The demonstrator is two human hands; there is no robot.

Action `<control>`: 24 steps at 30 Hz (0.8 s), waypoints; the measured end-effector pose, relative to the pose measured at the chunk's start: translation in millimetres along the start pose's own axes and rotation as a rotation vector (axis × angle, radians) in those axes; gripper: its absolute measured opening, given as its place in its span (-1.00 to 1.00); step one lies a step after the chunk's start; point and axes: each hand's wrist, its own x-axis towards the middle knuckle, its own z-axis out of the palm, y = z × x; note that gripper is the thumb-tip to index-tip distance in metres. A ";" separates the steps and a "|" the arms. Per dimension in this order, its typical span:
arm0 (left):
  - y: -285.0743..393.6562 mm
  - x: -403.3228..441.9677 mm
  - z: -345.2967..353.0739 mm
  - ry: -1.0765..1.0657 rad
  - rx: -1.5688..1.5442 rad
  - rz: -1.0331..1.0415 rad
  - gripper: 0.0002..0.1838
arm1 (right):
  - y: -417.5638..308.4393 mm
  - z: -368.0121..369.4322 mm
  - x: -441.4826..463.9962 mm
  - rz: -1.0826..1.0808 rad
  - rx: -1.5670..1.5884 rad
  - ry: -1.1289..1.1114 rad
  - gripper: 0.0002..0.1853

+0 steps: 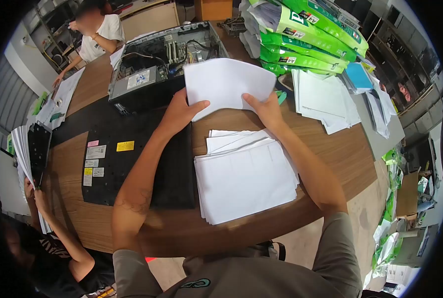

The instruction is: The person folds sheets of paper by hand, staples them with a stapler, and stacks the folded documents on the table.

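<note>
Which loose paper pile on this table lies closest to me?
The central pile beside the stickered black panel; the right stack by green A4 packs lies farther.

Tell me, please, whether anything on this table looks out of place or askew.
Yes: near the held sheets, a computer case lies open with its insides exposed, odd among papers. The lower paper pile is askew too, its edges misaligned.

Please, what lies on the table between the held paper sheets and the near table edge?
After the held sheets, the head view shows a bare strip of wooden table, then an uneven stack of white paper, then bare wood again.
</note>
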 end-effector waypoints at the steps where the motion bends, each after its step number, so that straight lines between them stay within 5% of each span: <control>1: 0.1 0.9 -1.2 0.008 -0.065 -0.043 -0.38 | -3.7 -0.4 -1.2 -0.008 0.002 0.004 -0.40; 13: 0.7 -9.9 11.0 0.113 0.181 0.090 -0.59 | 5.0 -5.3 -7.4 -0.100 -0.036 0.064 -0.42; 16: 1.7 -5.0 3.9 0.061 0.364 0.067 -0.61 | -9.9 -6.9 -8.8 0.047 -0.178 0.081 -0.41; 19: 10.1 -1.3 -3.3 0.026 0.120 -0.040 -0.56 | -17.8 -9.5 -4.3 -0.034 -0.064 0.096 -0.44; 21: 9.5 0.2 -1.6 0.096 -0.420 0.031 -0.40 | -25.8 0.0 -3.9 -0.034 0.609 0.094 -0.48; 24: 21.9 -11.6 26.1 -0.067 -0.487 0.070 -0.36 | -45.5 27.2 -22.7 0.082 0.768 0.068 -0.46</control>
